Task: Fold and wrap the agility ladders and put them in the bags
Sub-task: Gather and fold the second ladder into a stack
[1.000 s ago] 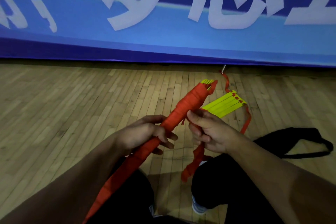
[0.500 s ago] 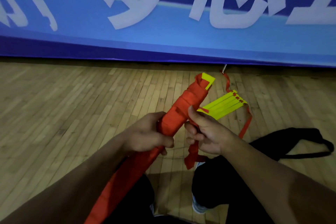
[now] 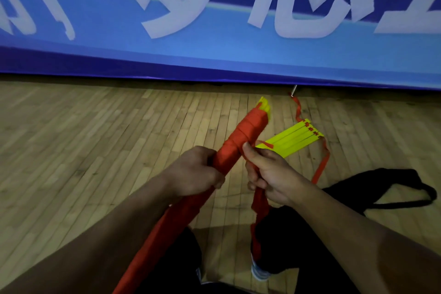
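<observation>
Two hands on one ladder bundle

One ladder (image 3: 241, 136), rungs stacked and wound in red strap, is gripped mid-length by the left hand (image 3: 194, 172), yellow tips poking out the far end. The loose strap (image 3: 259, 200) is pinched by the right hand (image 3: 272, 174), thumb up by the bundle. A second ladder (image 3: 292, 137) is laid on the wood floor (image 3: 95, 138) just beyond, with a black bag (image 3: 381, 188) to the right.

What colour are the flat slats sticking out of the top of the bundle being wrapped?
Bright yellow slats, seen in the head view, poking from the red strap wrapping.
</observation>
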A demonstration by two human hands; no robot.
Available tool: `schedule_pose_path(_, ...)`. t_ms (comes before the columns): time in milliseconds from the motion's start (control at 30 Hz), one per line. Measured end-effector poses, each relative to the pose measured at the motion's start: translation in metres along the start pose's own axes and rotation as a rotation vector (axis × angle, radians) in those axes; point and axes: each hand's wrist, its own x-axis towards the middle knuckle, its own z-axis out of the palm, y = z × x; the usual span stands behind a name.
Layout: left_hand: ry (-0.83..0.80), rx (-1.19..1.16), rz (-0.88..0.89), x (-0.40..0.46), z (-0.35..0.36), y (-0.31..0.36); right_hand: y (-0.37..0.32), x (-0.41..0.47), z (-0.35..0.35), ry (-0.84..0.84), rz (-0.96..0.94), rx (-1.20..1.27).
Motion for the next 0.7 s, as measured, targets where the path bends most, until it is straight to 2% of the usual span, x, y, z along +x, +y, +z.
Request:
schedule_pose_path(67,-0.089,-0.118,-0.012,0.0,-0.005,-0.005,0.0,-0.002,0.0,-0.007,0.029,0.044)
schedule_pose_path(100,-0.107,-0.091,-0.011,-0.001,-0.005,-0.006,0.001,-0.002,0.002,0.03,0.019,0.04)
schedule_pose_path(133,-0.087,0.021,0.0,-0.001,-0.002,-0.008,0.004,-0.001,0.004,0.085,-0.007,0.017)
schedule_pose_path(233,0.082,0.68,0.042,-0.005,0.023,-0.013,0.01,0.005,0.012,0.243,-0.084,-0.091)
schedule_pose_path(300,0.204,0.894,0.069,-0.006,0.039,-0.021,0.013,0.006,0.014,0.265,-0.122,-0.134)
schedule_pose_path(367,0.276,0.755,0.081,-0.001,0.031,-0.028,0.012,0.006,0.012,0.221,-0.15,-0.186)
schedule_pose_path(433,0.274,0.416,0.108,0.003,0.011,-0.029,0.011,0.005,0.006,0.157,-0.127,-0.221)
schedule_pose_path(567,0.039,-0.037,0.063,-0.004,-0.002,-0.022,0.011,0.0,0.001,0.07,0.014,0.031)
schedule_pose_path(633,-0.025,-0.045,0.035,-0.006,0.002,-0.022,0.012,-0.001,0.002,0.076,0.015,0.08)
schedule_pose_path(667,-0.027,0.084,0.033,-0.006,0.007,-0.023,0.015,0.0,0.003,0.112,-0.012,0.056)
schedule_pose_path(700,-0.001,0.312,0.039,-0.005,0.014,-0.023,0.017,0.001,0.004,0.16,-0.044,0.015)
